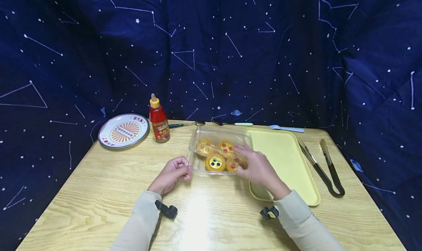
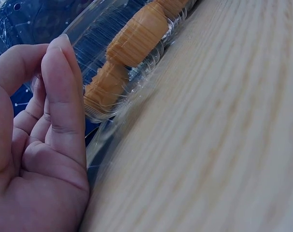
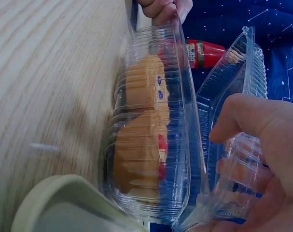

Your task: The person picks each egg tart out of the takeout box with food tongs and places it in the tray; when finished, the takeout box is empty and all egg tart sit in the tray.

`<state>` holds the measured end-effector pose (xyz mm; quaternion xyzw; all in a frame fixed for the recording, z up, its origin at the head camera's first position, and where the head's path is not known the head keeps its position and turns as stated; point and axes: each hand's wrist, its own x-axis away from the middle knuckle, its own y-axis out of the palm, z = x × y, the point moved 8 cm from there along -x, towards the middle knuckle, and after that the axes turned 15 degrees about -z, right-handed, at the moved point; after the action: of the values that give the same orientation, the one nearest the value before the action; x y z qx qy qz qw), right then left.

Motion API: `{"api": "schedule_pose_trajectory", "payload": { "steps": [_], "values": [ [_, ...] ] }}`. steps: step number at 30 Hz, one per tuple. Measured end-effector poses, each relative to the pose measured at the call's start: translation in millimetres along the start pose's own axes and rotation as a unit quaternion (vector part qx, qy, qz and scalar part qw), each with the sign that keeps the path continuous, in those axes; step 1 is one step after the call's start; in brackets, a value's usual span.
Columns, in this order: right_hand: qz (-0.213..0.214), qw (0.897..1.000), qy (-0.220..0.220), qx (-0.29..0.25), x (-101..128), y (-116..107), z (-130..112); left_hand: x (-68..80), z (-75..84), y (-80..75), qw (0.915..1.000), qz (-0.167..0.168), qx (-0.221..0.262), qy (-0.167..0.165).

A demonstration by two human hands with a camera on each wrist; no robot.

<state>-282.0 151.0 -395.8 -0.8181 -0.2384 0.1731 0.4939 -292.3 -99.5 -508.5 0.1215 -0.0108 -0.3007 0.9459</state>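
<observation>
Clear plastic clamshell box (image 1: 219, 152) of orange cakes (image 1: 215, 163) sits mid-table beside the yellow tray (image 1: 283, 159), lid half raised. Left hand (image 1: 171, 175) pinches its near-left rim while right hand (image 1: 257, 167) curls round the lid, so opening seems underway; next, likely steadying the base while folding the lid back.

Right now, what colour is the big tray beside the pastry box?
Pale yellow tray, clearest in the head view.
</observation>
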Motion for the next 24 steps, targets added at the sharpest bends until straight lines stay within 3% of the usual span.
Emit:
{"api": "schedule_pose_trajectory", "payload": {
  "steps": [3, 9, 14, 24],
  "values": [
    [-0.001, 1.000, 0.004, -0.010, 0, -2, 2, 0.0, -0.5, 0.7, 1.0000, 0.000, 0.002, -0.001],
    [0.036, 0.998, -0.005, -0.046, 0, -21, 2, -0.8, -1.1, -1.9, 0.9999, 0.005, 0.009, 0.001],
    [0.056, 0.997, -0.027, -0.036, -3, -30, 0, 0.7, -1.9, -2.6, 0.9999, 0.007, 0.010, -0.004],
    [0.181, 0.980, -0.050, -0.063, -1, -60, 10, 0.8, -2.7, -1.1, 0.9998, -0.001, 0.017, -0.005]
  ]
}}
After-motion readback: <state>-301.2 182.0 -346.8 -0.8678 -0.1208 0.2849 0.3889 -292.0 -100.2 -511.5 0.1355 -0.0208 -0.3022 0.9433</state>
